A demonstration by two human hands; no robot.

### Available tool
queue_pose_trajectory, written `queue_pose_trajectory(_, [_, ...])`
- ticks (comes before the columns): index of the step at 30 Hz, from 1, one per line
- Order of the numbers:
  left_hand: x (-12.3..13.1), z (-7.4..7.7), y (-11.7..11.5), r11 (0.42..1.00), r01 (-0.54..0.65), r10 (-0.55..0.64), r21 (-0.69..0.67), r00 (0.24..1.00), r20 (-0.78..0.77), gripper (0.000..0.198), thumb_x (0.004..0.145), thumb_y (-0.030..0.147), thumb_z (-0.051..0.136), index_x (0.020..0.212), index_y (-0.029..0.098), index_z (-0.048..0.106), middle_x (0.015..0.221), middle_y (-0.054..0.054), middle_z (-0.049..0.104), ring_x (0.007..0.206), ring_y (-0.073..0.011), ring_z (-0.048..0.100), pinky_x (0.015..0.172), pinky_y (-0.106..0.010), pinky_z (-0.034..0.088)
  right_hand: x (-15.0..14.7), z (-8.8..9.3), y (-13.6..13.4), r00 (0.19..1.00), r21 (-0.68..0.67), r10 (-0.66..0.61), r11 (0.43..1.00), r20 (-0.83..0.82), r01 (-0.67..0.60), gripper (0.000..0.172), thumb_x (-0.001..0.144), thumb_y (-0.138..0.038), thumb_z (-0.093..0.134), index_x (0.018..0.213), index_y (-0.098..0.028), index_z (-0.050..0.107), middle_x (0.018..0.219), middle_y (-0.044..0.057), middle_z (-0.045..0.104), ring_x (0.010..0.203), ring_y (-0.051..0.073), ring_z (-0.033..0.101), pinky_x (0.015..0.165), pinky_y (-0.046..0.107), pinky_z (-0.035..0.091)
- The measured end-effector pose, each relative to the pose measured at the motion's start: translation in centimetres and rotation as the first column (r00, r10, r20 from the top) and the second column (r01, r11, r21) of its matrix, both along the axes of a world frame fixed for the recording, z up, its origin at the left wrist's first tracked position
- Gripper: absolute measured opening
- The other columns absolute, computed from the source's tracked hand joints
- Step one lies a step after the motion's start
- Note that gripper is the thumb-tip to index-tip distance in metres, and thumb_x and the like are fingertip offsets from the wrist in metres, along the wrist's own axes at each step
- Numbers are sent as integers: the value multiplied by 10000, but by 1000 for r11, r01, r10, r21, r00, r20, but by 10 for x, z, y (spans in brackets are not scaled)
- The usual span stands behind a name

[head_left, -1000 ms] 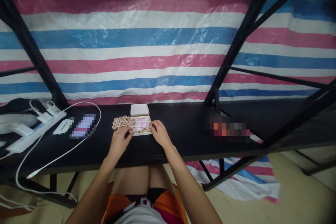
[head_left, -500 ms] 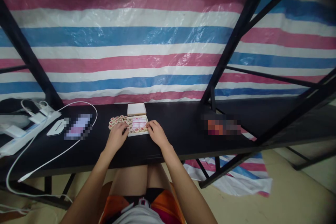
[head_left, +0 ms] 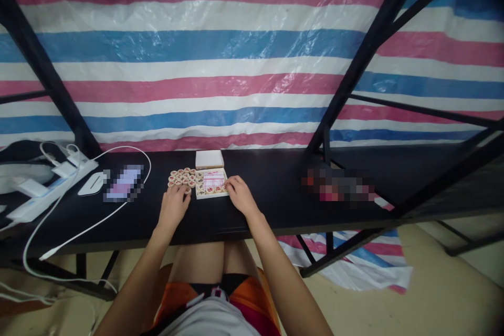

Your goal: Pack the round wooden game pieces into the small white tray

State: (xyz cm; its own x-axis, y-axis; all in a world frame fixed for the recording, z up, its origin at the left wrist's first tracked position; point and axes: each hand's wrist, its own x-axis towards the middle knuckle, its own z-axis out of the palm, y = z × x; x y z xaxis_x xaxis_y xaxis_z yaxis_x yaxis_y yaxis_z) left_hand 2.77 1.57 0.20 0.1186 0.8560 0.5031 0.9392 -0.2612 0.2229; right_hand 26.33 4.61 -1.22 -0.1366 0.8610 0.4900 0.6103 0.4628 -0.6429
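An open white box (head_left: 211,195) lies on the black table, with round character-marked pieces along its left and front sides and a pink-lined white sheet inside. Left of the box sits a cluster of round wooden pieces (head_left: 181,173) with red characters. My left hand (head_left: 175,206) is at the front edge of this cluster, fingers closed on a round piece at its fingertips. My right hand (head_left: 239,193) rests at the box's right edge, fingertips bent over the rim; what they hold, if anything, is hidden. Behind the box lies its white lid (head_left: 209,159).
On the left are a power strip (head_left: 55,191) with plugs, a white flat device (head_left: 91,184), a blurred phone (head_left: 125,182) and a white cable (head_left: 84,231). A blurred object (head_left: 338,185) lies to the right. Black metal posts (head_left: 362,63) rise from the table.
My left hand has moved left, away from the box's left side to the loose cluster. My right hand stays at the box's right edge. The whole view has shifted slightly.
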Motion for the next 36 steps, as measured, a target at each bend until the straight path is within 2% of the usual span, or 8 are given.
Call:
queue_pose_trajectory(4, [9, 5, 0, 976, 203, -208, 73, 976, 68, 185, 895, 289, 454, 960, 200, 603, 1012, -73, 641, 991, -222, 546, 888, -360, 417, 0, 0, 0, 1000, -6, 2, 1000, -2, -2, 208, 864, -194, 405, 882, -207, 612, 963, 51, 562, 928, 177, 535, 888, 305, 408])
queue_pose_trajectory(6, [15, 6, 0, 952, 303, -305, 36, 951, 42, 191, 904, 284, 445, 976, 199, 601, 1026, -65, 646, 994, -212, 545, 904, -360, 409, -1, 0, 0, 1000, -8, 0, 1000, -4, 0, 202, 861, -193, 411, 896, -206, 610, 966, 53, 563, 934, 179, 535, 887, 306, 409])
queue_pose_trajectory(9, [20, 6, 0, 938, 344, -343, -41, 939, 36, 200, 909, 267, 430, 990, 203, 601, 1001, -57, 657, 963, -208, 552, 879, -362, 424, -1, 1, -1, 1000, 0, 1, 1000, -11, -1, 205, 864, -195, 409, 903, -207, 610, 960, 53, 565, 930, 177, 537, 885, 306, 410])
queue_pose_trajectory(18, [20, 5, 2, 935, 352, -348, -40, 934, 81, 175, 903, 284, 440, 940, 194, 585, 975, -59, 633, 958, -204, 552, 866, -351, 427, 0, -2, 1, 1000, 20, 8, 1000, 4, -8, 203, 874, -212, 408, 890, -206, 610, 950, 57, 564, 926, 176, 544, 876, 303, 417])
queue_pose_trajectory(21, [20, 6, 2, 956, 291, -288, -20, 953, 97, 164, 898, 283, 445, 911, 196, 583, 930, -48, 634, 919, -202, 555, 848, -348, 423, 0, -2, 1, 1000, 16, 4, 1000, 2, -5, 201, 874, -213, 408, 884, -201, 609, 950, 61, 564, 921, 180, 548, 880, 312, 414])
queue_pose_trajectory(27, [19, 5, 0, 970, 242, -242, -1, 970, -3, 187, 885, 242, 443, 954, 208, 613, 957, -58, 623, 960, -226, 534, 854, -361, 408, -1, 2, -1, 1000, -9, -1, 1000, 6, 1, 202, 878, -217, 405, 883, -199, 606, 952, 56, 564, 925, 175, 550, 887, 304, 411])
queue_pose_trajectory(33, [21, 7, -3, 955, 295, -295, -11, 955, 26, 201, 883, 241, 441, 960, 203, 622, 948, -59, 607, 952, -210, 534, 865, -342, 418, -1, 3, -3, 1000, -5, -2, 1000, 15, 2, 202, 884, -220, 402, 872, -197, 602, 954, 60, 563, 919, 176, 548, 871, 299, 414])
queue_pose_trajectory(36, [17, 8, -4, 986, 167, -167, 11, 985, 32, 222, 889, 259, 430, 1001, 197, 612, 986, -72, 601, 969, -225, 531, 868, -360, 417, 0, 3, -3, 1000, 8, 13, 1000, 5, -13, 215, 888, -217, 391, 868, -197, 605, 946, 60, 566, 920, 176, 548, 882, 302, 409])
